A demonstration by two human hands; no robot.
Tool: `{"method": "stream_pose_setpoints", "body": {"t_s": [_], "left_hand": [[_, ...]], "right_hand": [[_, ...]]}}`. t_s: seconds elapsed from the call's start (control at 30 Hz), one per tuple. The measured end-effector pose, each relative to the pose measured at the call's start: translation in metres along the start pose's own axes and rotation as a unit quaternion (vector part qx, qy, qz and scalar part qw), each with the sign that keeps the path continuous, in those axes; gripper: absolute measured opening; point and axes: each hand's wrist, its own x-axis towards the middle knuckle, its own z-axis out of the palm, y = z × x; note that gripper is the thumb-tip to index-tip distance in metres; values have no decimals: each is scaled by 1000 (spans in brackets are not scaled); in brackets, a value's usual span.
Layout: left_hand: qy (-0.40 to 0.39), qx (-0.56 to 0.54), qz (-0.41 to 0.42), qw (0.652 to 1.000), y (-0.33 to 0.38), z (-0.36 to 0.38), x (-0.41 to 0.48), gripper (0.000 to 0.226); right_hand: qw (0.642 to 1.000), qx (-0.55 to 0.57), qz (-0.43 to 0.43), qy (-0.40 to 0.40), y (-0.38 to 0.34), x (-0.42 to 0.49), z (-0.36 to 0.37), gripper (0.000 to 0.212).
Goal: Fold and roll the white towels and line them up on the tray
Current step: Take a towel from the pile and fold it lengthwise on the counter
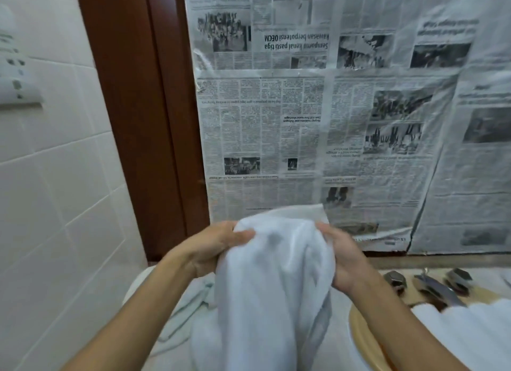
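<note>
While gripped, towel (276,263) between hands (218,250) (344,260)

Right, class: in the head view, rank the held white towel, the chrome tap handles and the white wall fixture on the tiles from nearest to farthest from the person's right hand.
1. The white towel: gripped by the right hand, at centre.
2. The chrome tap handles: just to that hand's right, low down.
3. The white wall fixture: far upper left, on the tiles.
</note>
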Motion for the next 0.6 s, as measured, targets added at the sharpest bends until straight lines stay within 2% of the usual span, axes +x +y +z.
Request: {"method": "stream_pose_setpoints", "body": {"t_s": [0.1,0.2,0.3,0.37,0.4,0.43,0.47,0.5,0.53,0.57,0.6], "left_hand": [[-27,162,-42,986,-37,-21,13,36],[-151,264,-53,951,-47,-30,11,46],[-246,240,-72,936,-23,-37,8,54],[-244,173,-61,952,5,-39,15,47],[-207,156,-46,965,16,-39,24,43],[-142,164,-14,976,22,-39,40,38],[-46,206,24,977,23,-38,59,31],[84,279,62,955,17,-39,79,21],[222,355,81,905,5,-39,97,15],[334,396,88,851,-15,-37,107,19],[392,397,84,826,-41,-32,111,26]], "right_hand": [[991,-109,59,40,27,3,-50,49],[965,-246,84,-25,15,-12,-76,52],[942,-292,71,-146,-20,-24,-75,49],[951,-245,21,-190,-38,-14,-66,48],[960,-213,-7,-180,-41,1,-61,46],[972,-194,-36,-129,-40,18,-57,42],[979,-192,-62,-39,-34,40,-57,35],[974,-204,-83,61,-24,61,-59,25],[957,-233,-93,148,-7,79,-67,20],[938,-264,-86,209,15,90,-76,22],[922,-298,-63,239,42,96,-90,27]]}}
